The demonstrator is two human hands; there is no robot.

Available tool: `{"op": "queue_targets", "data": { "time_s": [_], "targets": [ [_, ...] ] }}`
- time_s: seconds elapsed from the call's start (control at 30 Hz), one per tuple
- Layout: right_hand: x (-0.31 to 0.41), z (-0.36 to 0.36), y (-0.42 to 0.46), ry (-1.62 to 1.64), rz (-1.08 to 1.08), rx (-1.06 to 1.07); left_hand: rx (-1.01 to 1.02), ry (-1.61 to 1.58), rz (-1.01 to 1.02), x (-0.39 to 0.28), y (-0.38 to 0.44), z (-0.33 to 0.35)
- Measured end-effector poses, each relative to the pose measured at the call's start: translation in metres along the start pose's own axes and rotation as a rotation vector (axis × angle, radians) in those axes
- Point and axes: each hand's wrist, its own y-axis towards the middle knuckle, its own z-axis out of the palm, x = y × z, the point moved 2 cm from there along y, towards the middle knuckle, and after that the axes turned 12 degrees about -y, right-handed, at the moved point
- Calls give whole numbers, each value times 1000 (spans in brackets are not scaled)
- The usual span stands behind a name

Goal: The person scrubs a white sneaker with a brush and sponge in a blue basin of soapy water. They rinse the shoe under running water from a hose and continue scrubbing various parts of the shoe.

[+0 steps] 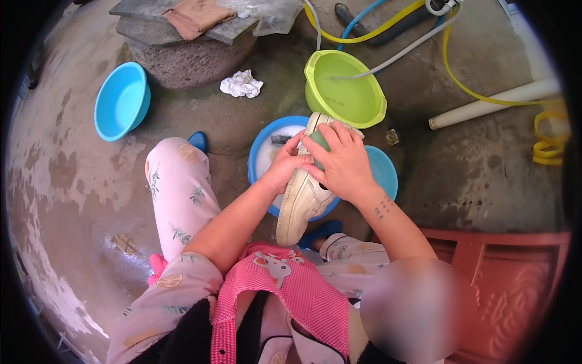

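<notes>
A white shoe (298, 200) is held tilted on its side over a blue basin (253, 159) of sudsy water. My left hand (289, 164) grips the shoe's sole side, its fingertips near my other hand. My right hand (338, 159) is closed around a green object (320, 140), perhaps a bar of soap or a brush, and presses it against the shoe. The object is mostly hidden by the fingers. Inside the basin, a dark item (281, 139) lies in the suds beside my left hand.
Beyond stands a green basin (345, 91) with a hose (404, 52) over it. Light-blue basins stand at left (120, 102) and right (386, 175). A crumpled white cloth (242, 84) lies near a stone block (191, 61). A white pipe (491, 104) and a red wooden piece (514, 282) are at right.
</notes>
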Motion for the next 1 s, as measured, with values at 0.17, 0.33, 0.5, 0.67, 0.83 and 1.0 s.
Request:
{"op": "queue_targets", "data": {
  "time_s": [0.17, 0.33, 0.5, 0.67, 0.83, 1.0],
  "targets": [
    [34, -16, -20, 51, -76, 73, -82, -120, -27, -5, 2, 5],
    [20, -14, -7, -37, -39, -51, -25, -131, -29, -7, -4, 6],
    [-36, -8, 26, 21, 203, 52, 60, -198, -69, -9, -13, 23],
    [-94, 21, 29, 1067, 567, 599, 88, -173, -42, -4, -14, 27],
    [-97, 31, 2, 1719, 672, 484, 122, -268, -11, -2, -10, 21],
    [-58, 49, 3, 1659, 775, -119, 34, -536, -126, -4, -4, 5]
  ]
}}
